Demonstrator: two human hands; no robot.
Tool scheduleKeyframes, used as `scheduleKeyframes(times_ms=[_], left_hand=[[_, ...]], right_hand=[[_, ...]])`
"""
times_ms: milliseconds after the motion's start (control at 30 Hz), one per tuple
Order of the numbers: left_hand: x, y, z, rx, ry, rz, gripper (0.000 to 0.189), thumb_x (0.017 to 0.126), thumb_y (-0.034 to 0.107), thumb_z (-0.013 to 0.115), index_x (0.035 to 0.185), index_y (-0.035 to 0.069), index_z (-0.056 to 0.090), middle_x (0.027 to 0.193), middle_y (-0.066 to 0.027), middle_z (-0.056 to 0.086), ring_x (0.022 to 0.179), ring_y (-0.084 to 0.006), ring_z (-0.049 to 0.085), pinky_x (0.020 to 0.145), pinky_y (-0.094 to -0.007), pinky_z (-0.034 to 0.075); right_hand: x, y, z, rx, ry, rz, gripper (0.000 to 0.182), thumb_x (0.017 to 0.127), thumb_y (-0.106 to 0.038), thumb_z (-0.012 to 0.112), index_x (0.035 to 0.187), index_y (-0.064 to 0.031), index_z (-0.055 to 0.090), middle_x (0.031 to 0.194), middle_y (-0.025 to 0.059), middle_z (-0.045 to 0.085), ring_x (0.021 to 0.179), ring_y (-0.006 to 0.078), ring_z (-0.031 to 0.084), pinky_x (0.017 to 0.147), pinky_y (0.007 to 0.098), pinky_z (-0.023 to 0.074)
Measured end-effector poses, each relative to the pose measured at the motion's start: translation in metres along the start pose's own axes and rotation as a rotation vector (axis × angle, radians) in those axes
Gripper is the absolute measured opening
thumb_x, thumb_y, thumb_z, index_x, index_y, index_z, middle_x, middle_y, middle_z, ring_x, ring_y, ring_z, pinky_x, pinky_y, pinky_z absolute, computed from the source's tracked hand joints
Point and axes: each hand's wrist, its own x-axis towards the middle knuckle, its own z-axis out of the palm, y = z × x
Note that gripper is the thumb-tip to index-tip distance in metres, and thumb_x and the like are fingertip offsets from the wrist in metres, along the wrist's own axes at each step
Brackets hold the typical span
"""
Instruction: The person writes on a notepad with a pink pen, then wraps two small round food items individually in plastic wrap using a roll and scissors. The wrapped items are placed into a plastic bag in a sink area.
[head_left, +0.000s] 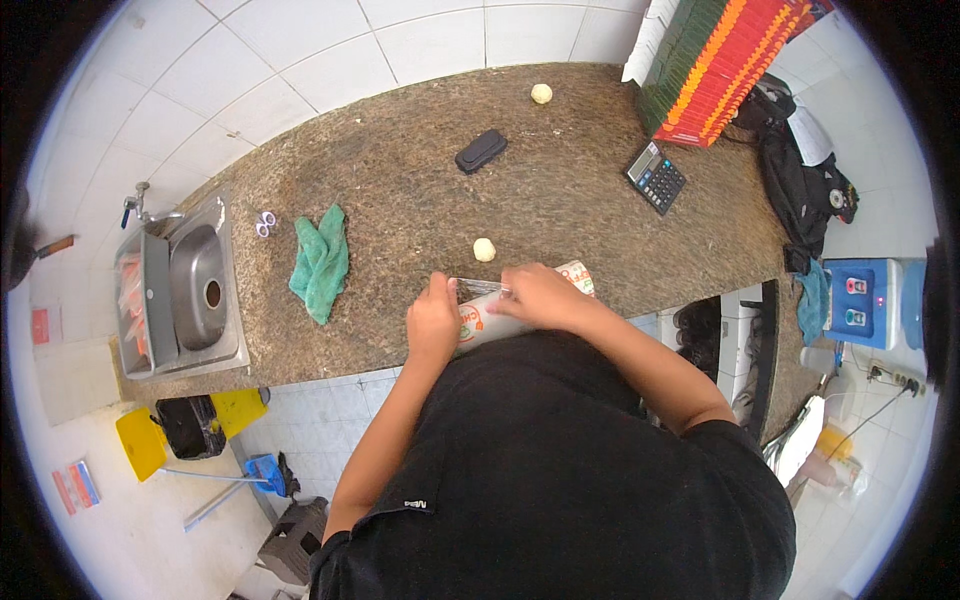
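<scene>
A roll of clear plastic film (480, 321) lies at the counter's front edge, against my body; printed markings show through it. My left hand (435, 319) pinches the left end of a loose stretch of film (480, 286) pulled up from the roll. At the other end of that stretch, the fingers of my right hand (541, 296) grip the film while the hand lies over the roll. Just beyond my hands sits a pale dough-like ball (484, 250). A second, similar ball (541, 94) rests near the tiled wall.
On the granite counter (405, 187) are a green cloth (321, 262), scissors (265, 224), a black case (481, 151) and a calculator (655, 178). A steel sink (201, 285) is set in at left. A red and green box (712, 71) stands at back right, beside a black bag (799, 187).
</scene>
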Motion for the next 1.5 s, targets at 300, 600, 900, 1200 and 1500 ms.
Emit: scheduleKeyframes(times_ms=[300, 600, 900, 1200, 1500], left_hand=[[-0.009, 0.004, 0.005, 0.014, -0.021, -0.026, 0.027, 0.109, 0.027, 0.050, 0.097, 0.004, 0.055, 0.079, -0.0258, 0.068, 0.073, -0.0487, 0.067, 0.063, -0.0587, 0.051], [-0.008, 0.016, 0.005, 0.196, -0.166, -0.064, 0.023, 0.108, 0.028, 0.051, 0.099, 0.007, 0.056, 0.076, -0.0215, 0.071, 0.070, -0.0455, 0.071, 0.063, -0.0574, 0.055], [-0.001, 0.011, 0.007, 0.202, -0.159, -0.032, 0.023, 0.107, 0.027, 0.052, 0.098, 0.006, 0.057, 0.076, -0.0220, 0.071, 0.069, -0.0450, 0.071, 0.063, -0.0568, 0.055], [0.000, 0.009, 0.007, 0.167, -0.165, -0.026, 0.025, 0.107, 0.028, 0.050, 0.099, 0.006, 0.058, 0.079, -0.0231, 0.072, 0.074, -0.0454, 0.072, 0.065, -0.0575, 0.056], [0.001, 0.006, 0.009, 0.181, -0.194, -0.038, 0.024, 0.107, 0.027, 0.051, 0.099, 0.005, 0.058, 0.079, -0.0229, 0.072, 0.073, -0.0460, 0.071, 0.066, -0.0573, 0.056]], right_hand=[[-0.034, -0.024, -0.001, -0.251, 0.131, 0.144, 0.023, 0.094, -0.026, 0.066, 0.092, -0.0039, 0.063, 0.085, 0.0194, 0.072, 0.077, 0.0345, 0.074, 0.062, 0.0470, 0.0592], [-0.021, 0.027, -0.026, 0.368, -0.117, 0.132, 0.030, 0.097, -0.033, 0.069, 0.096, -0.0030, 0.067, 0.092, 0.0215, 0.073, 0.089, 0.0406, 0.071, 0.076, 0.0508, 0.0538], [-0.009, 0.047, -0.039, -0.043, -0.281, -0.011, 0.019, 0.086, -0.011, 0.070, 0.103, -0.0008, 0.072, 0.101, 0.0225, 0.075, 0.097, 0.0423, 0.073, 0.083, 0.0508, 0.0580], [-0.022, 0.023, -0.062, -0.010, -0.262, 0.197, 0.024, 0.095, -0.016, 0.061, 0.104, 0.0030, 0.073, 0.104, 0.0278, 0.074, 0.102, 0.0450, 0.072, 0.088, 0.0531, 0.0571], [-0.014, 0.042, -0.062, 0.138, -0.274, 0.302, 0.030, 0.104, -0.027, 0.056, 0.107, 0.0011, 0.067, 0.100, 0.0243, 0.072, 0.097, 0.0417, 0.071, 0.083, 0.0527, 0.0537]])
